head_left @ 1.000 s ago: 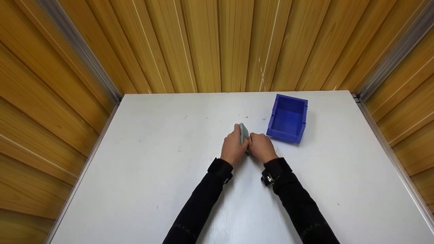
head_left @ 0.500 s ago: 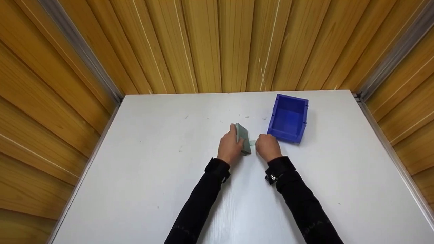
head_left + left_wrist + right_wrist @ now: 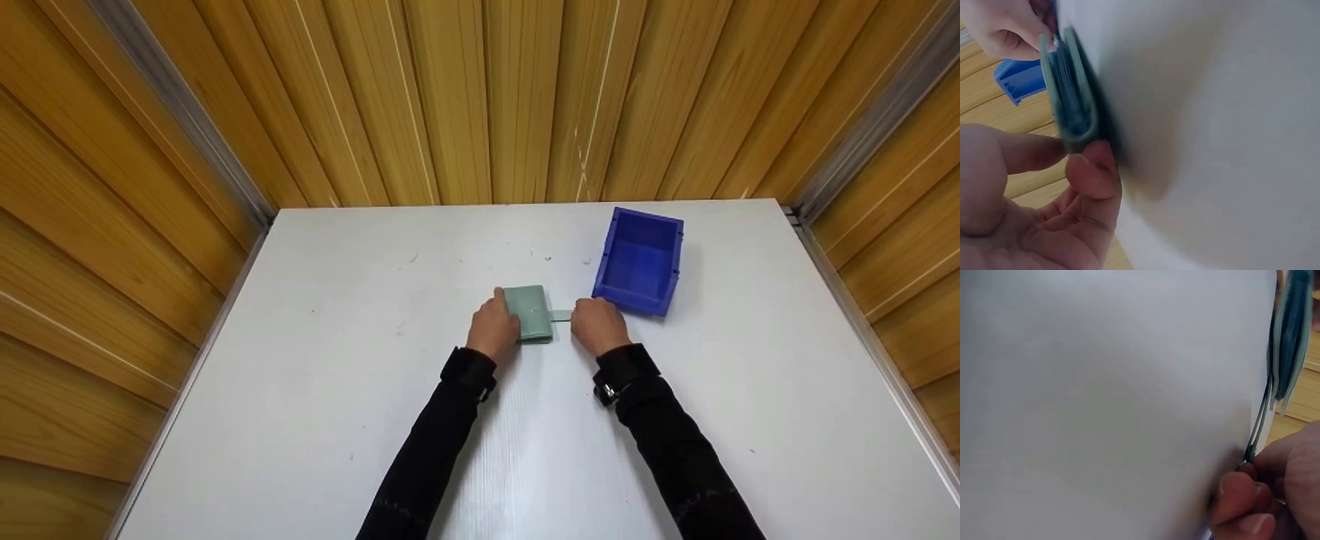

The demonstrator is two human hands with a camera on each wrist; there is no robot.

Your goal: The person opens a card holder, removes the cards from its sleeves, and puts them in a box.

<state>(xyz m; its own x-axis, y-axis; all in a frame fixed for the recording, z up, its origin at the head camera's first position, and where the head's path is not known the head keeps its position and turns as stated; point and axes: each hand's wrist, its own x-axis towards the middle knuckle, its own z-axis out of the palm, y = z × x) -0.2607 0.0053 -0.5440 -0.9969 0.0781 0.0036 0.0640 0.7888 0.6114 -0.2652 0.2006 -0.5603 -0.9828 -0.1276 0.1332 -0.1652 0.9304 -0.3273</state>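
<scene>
"Yellow wood-plank walls (image 3: pixel 517 105) around a white tabletop (image 3: pixel 300 412); where's the pale-green, flat, folded wallet (image 3: pixel 531 309)?"

"Mid-table, left of the open blue plastic bin (image 3: pixel 637 266). The left hand (image 3: pixel 493 328) pinches the wallet's folded edge, probably to steady it."

"And the right hand (image 3: pixel 600 327)?"

"Pinching its narrow pale-green strap (image 3: pixel 561 316), seemingly to hold that straight, clear of the cover."

"How are we reaching?"

"Our left arm (image 3: pixel 424 457) and right arm (image 3: pixel 682 450), both black-sleeved, slant inward toward the counter's (image 3: pixel 315 360) far edge."

"And our grip?"

"Our left hand (image 3: pixel 495 326) pinches, thumb against fingers (image 3: pixel 1095 183). Our right hand (image 3: pixel 598 325) pinches too, its fingers curled in, knuckles up. We hold the two hands near each other, apart."
</scene>
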